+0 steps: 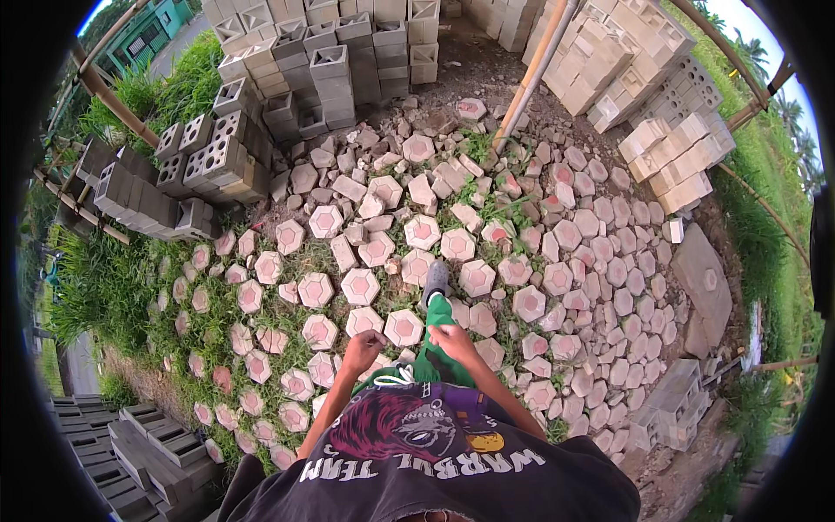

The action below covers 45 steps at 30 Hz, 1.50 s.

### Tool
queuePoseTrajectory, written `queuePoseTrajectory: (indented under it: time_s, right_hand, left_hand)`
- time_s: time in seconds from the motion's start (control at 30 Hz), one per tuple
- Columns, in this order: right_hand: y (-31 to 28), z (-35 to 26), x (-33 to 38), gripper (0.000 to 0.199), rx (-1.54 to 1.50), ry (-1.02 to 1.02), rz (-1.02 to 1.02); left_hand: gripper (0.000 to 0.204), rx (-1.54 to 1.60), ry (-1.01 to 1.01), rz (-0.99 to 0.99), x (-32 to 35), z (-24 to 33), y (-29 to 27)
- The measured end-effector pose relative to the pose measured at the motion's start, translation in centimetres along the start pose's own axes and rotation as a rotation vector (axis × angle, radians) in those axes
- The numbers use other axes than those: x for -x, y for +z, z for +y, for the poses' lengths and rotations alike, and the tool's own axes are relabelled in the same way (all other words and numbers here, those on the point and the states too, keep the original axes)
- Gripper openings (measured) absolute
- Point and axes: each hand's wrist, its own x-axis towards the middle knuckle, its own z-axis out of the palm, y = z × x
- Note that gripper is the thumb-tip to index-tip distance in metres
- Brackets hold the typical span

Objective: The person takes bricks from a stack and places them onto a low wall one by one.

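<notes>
My left hand [364, 350] is in front of my waist with its fingers curled in. Whatever it may hold is too small or hidden to make out. My right hand [450, 339] is curled over the green trousers [439, 315], at about the same height, and its palm does not show either. A white drawstring [396, 377] hangs at the waist between my forearms. One grey shoe [437, 280] points forward on the hexagonal pavers. Closest below my hands are a paver with a pinkish centre [404, 328] and another paver [364, 322] beside it.
Grey hollow blocks [335, 83] are stacked ahead; others [217, 161] stand at the left. Pale blocks [678, 161] rise at the right. A bamboo pole and a metal pole [526, 83] lean ahead. Broken rubble [357, 187] and grass [300, 261] lie among the uneven pavers.
</notes>
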Motion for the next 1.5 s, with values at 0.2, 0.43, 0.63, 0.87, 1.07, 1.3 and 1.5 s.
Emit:
queuePoseTrajectory:
  time_s: [0.2,0.43,0.63,0.87,1.07,1.3,1.5]
  right_hand:
    - [-5.8,-5.4,-16.2,0.039,0.19,-0.039,-0.226]
    - [-14.7,-12.3,-29.5,0.026,0.146,-0.071,-0.206]
    - [-18.6,-13.6,-38.2,0.02,-0.144,-0.049,-0.249]
    - [-23.5,-15.4,-50.5,0.019,-0.141,0.0,-0.217]
    - [-29.8,-21.1,-61.2,0.022,-0.079,-0.002,-0.123]
    - [-35.0,-28.1,-69.2,0.021,0.292,-0.024,-0.027]
    - [-39.1,-31.6,-76.9,0.025,0.533,0.02,0.012]
  left_hand:
    - [0.014,0.013,-0.006,0.005,-12.4,3.4,-0.8]
    - [0.016,0.062,0.07,0.249,-25.8,13.0,-2.6]
    - [0.019,-0.011,0.004,0.26,-36.1,17.7,-5.0]
    - [0.02,-0.052,0.056,0.174,-52.4,20.4,-7.2]
    - [0.022,-0.054,0.187,0.146,-65.2,25.1,-11.5]
    - [0.018,0.276,0.065,0.455,-69.8,23.5,-14.4]
    - [0.013,0.993,-0.379,1.099,-62.9,12.1,-9.8]
